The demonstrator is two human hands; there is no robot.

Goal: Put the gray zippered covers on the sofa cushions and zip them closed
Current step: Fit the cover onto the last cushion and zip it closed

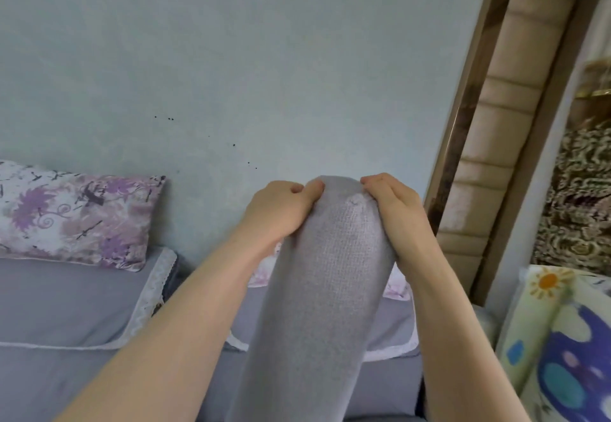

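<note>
A cushion in a gray woven cover (317, 289) stands on end in front of me, its top corner raised level with the wall. My left hand (277, 210) grips the cover's top left side with fingers curled into the fabric. On the top right side, my right hand (396, 213) grips the same cover. A small pucker shows in the fabric just under the top, between my hands. No zipper is visible from here. A floral purple-and-white cushion (76, 216) without a gray cover leans against the wall at the left.
A gray sofa seat (66, 306) with lace-trimmed covers runs along the pale blue wall. Another floral cushion (396, 286) peeks out behind the held one. A colourful blanket (562, 349) lies at the right, beside a padded beige panel (496, 124) leaning on the wall.
</note>
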